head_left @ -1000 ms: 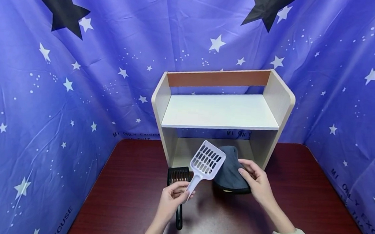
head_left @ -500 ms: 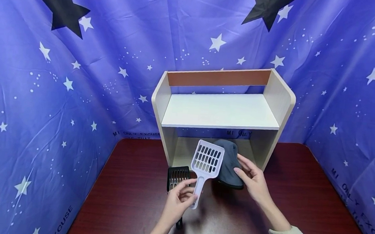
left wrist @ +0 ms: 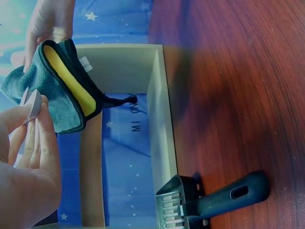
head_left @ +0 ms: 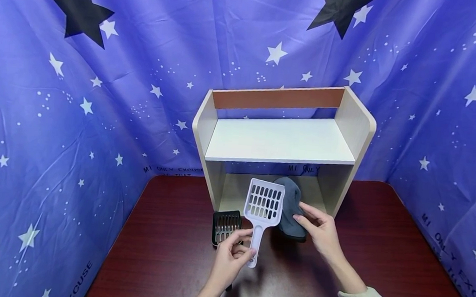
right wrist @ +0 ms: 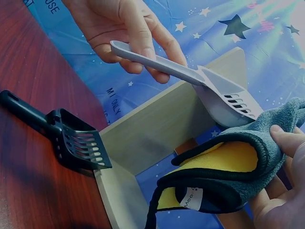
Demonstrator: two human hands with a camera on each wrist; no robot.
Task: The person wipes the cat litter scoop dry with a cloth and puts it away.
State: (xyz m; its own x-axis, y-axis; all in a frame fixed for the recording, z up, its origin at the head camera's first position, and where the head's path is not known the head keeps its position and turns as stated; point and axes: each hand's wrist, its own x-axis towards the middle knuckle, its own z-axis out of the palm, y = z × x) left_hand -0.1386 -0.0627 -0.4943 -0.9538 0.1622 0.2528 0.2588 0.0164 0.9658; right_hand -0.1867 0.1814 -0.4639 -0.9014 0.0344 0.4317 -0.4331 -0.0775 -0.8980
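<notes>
Remotely, I see the left hand (head_left: 227,263), its grip holding the white scoop (head_left: 259,222); the right hand (head_left: 324,235), pinching the mitt (head_left: 292,208); the black scoop (left wrist: 207,206), on the table (head_left: 155,244).

In head view, blk scoop (head_left: 225,227) ptly hidden behind L hand (head_left: 230,259), grey cloth (head_left: 290,211) ptly behind wht scoop (head_left: 260,222).

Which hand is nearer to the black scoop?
Left. The left hand overlaps the black scoop in the head view; the right hand, holding the gray cloth, is farther right.
</notes>
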